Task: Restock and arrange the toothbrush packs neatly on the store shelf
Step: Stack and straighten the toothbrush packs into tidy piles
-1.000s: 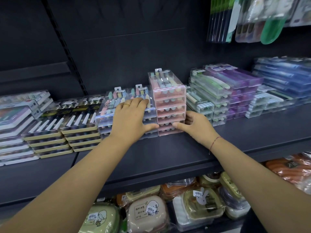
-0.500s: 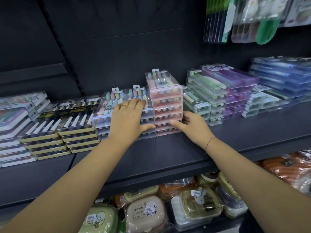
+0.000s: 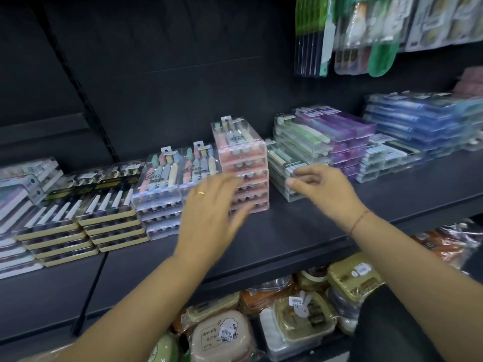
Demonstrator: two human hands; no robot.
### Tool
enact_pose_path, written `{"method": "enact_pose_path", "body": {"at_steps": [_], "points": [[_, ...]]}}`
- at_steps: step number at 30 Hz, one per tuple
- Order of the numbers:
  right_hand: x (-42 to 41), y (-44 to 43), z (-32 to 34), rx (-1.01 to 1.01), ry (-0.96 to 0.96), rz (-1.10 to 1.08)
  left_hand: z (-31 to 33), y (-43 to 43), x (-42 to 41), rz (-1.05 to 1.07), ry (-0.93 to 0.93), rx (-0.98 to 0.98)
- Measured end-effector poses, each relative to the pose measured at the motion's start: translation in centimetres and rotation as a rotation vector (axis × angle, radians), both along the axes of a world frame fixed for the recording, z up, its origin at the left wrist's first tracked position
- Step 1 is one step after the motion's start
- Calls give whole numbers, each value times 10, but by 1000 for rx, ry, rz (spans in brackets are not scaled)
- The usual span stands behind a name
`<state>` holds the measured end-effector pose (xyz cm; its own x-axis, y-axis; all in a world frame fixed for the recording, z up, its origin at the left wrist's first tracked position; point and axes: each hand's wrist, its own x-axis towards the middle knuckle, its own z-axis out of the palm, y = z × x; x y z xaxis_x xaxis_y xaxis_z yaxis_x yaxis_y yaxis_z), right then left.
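A tall stack of pink toothbrush packs (image 3: 241, 163) stands mid-shelf on the dark shelf (image 3: 287, 231). Left of it lie lower stacks of pastel toothbrush packs (image 3: 167, 184). Just in front of the pink stack hovers my left hand (image 3: 209, 212), blurred, fingers spread, holding nothing. My right hand (image 3: 326, 189) is further right, its thumb and fingertips at the front end of the green toothbrush pack stack (image 3: 295, 142). I cannot tell whether it pinches a pack or only touches the stack.
Black-and-gold packs (image 3: 104, 205) fill the shelf's left part. Purple packs (image 3: 345, 131) and blue packs (image 3: 418, 118) are stacked at the right. Hanging packs (image 3: 366, 30) dangle above right. Boxes in wrap (image 3: 300, 309) crowd the lower shelf.
My left hand has lifted off the pastel stack and come back toward me. My right hand has left the pink stack and moved right to the green stack.
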<state>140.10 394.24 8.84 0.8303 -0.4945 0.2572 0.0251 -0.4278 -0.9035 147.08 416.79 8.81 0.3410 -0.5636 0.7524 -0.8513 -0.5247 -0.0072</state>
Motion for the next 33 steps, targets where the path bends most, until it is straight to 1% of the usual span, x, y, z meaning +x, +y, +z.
{"method": "enact_pose_path", "body": {"at_steps": [1, 3, 5, 7, 10, 12, 14, 16, 20, 24, 30, 33], "points": [[-9, -7, 2, -19, -27, -42, -5, -8, -11, -65, 11, -8], [-25, -18, 2, -90, -81, -154, -12, -28, -27, -151, 97, -4], [-34, -27, 1, -241, -137, -292, -12, -52, -36, -179, 235, 34], [-32, -36, 5, -423, -193, -372, -8, -77, -41, -189, 387, 82], [-13, -50, 16, -630, -198, -371, -14, -111, -42, -172, 610, 86], [2, -56, 18, -761, -175, -377, -20, -127, -41, -140, 721, 42], [12, -60, 17, -855, -181, -403, -28, -138, -38, -100, 783, 13], [17, -62, 15, -901, -197, -411, -34, -145, -36, -77, 818, -36], [20, -66, 6, -863, -277, -345, -36, -147, -32, -132, 949, -188], [17, -67, -3, -757, -359, -317, -39, -143, -31, -205, 977, -248], [20, -59, -1, -576, -397, -324, -40, -143, -29, -195, 1002, -262], [23, -54, 3, -528, -394, -355, -37, -142, -28, -197, 1019, -272]]}}
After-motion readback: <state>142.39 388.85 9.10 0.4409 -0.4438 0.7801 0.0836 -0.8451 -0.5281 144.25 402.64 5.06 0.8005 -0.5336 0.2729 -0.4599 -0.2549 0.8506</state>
